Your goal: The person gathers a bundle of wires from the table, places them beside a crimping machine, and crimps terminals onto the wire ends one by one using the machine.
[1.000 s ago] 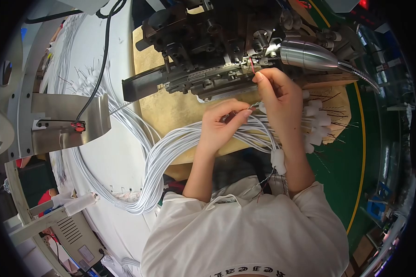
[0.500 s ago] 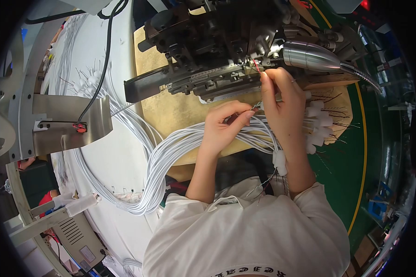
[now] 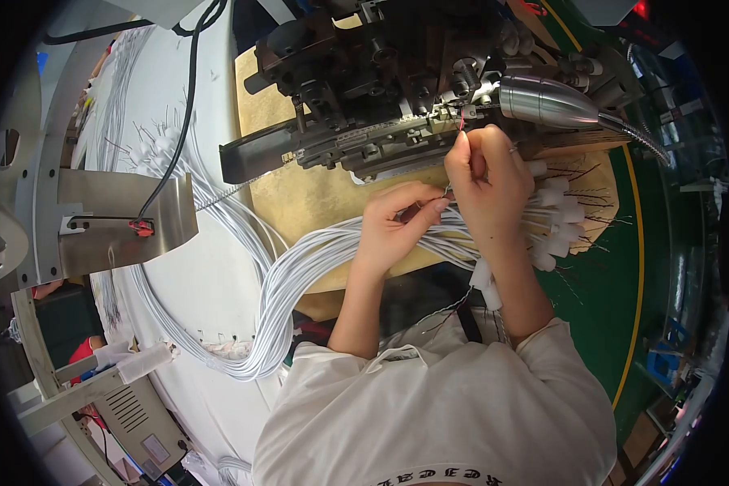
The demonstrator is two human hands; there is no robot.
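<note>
My right hand (image 3: 492, 182) pinches a thin red wire (image 3: 462, 122) between thumb and fingertips. The wire's upper end reaches the front of a dark crimping machine (image 3: 356, 105). Lower and to the left, my left hand (image 3: 397, 227) is closed in a pinch on thin twisted wires (image 3: 448, 191) that run toward the right hand; their ends are partly hidden by the fingers. Beneath both hands passes a thick bundle of white cables (image 3: 300, 251). White sleeves (image 3: 565, 212) with dark stripped wire ends stick out to the right of my right forearm.
A silver lamp head (image 3: 547, 100) on a flexible neck sits just right of the machine's working point. On the left are a bent metal plate (image 3: 121, 227) and more white cables (image 3: 166, 150). A control box (image 3: 142, 413) stands at lower left.
My right hand has shifted slightly right and down, and the red wire now stands more upright. The white sleeves by my right forearm have swung a little. My left hand has barely moved.
</note>
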